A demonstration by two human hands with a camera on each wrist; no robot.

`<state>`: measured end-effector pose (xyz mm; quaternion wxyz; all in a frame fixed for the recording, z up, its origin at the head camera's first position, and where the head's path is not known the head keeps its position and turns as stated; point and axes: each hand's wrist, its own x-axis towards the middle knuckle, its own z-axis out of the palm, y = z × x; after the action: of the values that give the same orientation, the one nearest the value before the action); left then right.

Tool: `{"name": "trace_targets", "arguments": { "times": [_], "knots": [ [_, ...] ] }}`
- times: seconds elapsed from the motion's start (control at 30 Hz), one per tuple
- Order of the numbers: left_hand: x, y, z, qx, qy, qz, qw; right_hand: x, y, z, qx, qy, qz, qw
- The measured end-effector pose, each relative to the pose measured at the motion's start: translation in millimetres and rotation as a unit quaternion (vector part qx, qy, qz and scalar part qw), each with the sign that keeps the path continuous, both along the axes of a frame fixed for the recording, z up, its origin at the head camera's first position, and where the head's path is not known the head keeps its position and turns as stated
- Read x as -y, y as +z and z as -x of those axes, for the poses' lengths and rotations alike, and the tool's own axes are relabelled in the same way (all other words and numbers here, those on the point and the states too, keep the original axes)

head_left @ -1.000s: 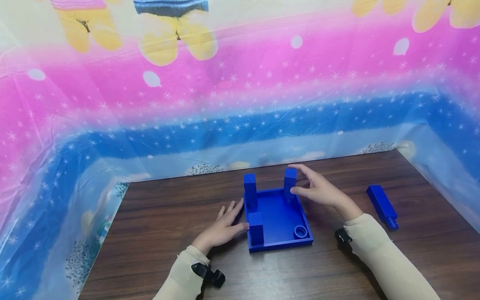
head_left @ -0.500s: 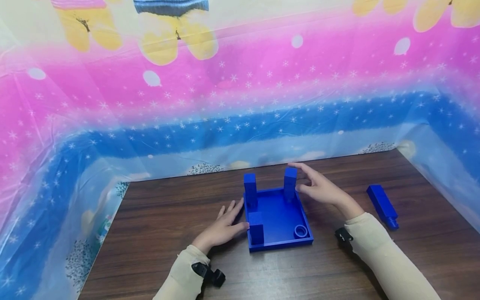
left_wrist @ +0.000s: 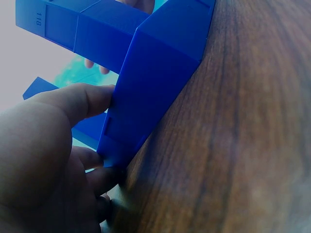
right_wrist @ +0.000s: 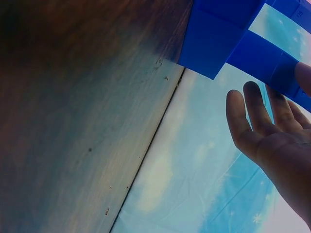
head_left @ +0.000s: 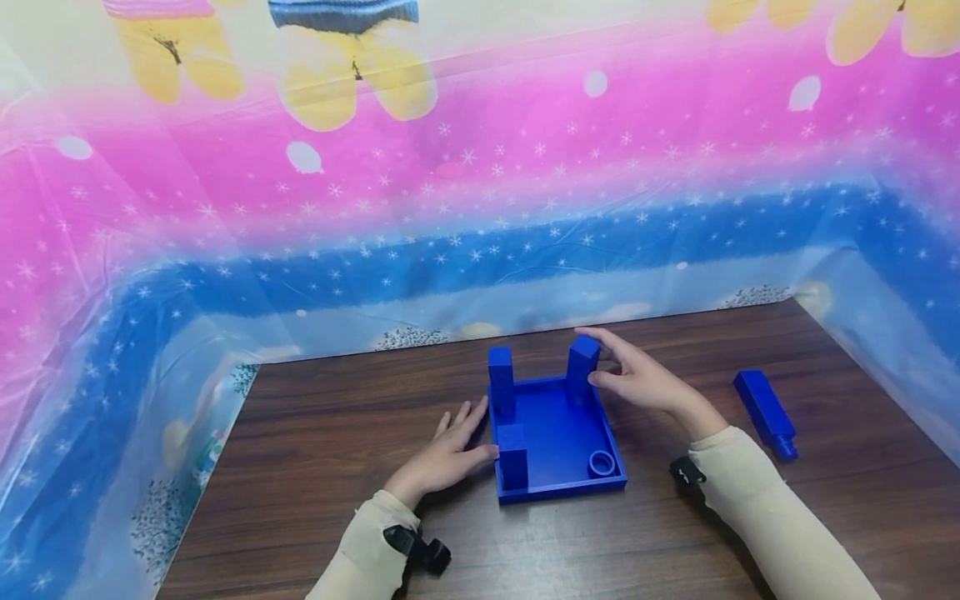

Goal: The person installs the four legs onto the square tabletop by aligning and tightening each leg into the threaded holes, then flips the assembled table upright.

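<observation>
A shallow blue square tray (head_left: pixel 562 493) rests on the table with three upright square legs. My right hand (head_left: pixel 637 375) pinches the far right leg (head_left: pixel 582 367), thumb at its near side and forefinger behind its top; that leg stands slightly turned. In the right wrist view the other fingers (right_wrist: pixel 260 109) hang free beside it. My left hand (head_left: pixel 442 458) lies along the tray's left wall, fingers spread, thumb touching the edge near the near left leg (head_left: pixel 513 458). Another leg (head_left: pixel 500 371) stands at the far left corner. The near right corner shows a bare round socket (head_left: pixel 591 465).
A loose blue leg (head_left: pixel 761 404) with a threaded end lies to the right, beyond my right forearm. The brown wooden table (head_left: pixel 337 417) meets a printed cloth (head_left: pixel 450 275) at its back and sides. Black camera straps (head_left: pixel 416 550) sit on my wrists.
My right thumb came off the far right leg half a second ago and is back on it now. That leg has turned about its length and its top leans slightly right. My left hand stays put.
</observation>
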<state>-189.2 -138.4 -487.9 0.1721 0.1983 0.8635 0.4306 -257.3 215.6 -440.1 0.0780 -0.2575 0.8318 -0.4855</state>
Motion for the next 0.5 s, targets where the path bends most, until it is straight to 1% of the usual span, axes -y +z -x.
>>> {"name": "trace_targets", "arguments": {
  "times": [0.3, 0.5],
  "knots": [
    [-0.2, 3.3, -0.2, 0.015, 0.003, 0.015, 0.9998, 0.0, -0.5, -0.1, -0.005, 0.001, 0.000, 1.0000],
    [-0.6, 3.3, -0.4, 0.010, 0.002, 0.015, 0.9998, 0.3, -1.0, -0.4, -0.010, 0.001, 0.001, 0.9999]
  ]
}}
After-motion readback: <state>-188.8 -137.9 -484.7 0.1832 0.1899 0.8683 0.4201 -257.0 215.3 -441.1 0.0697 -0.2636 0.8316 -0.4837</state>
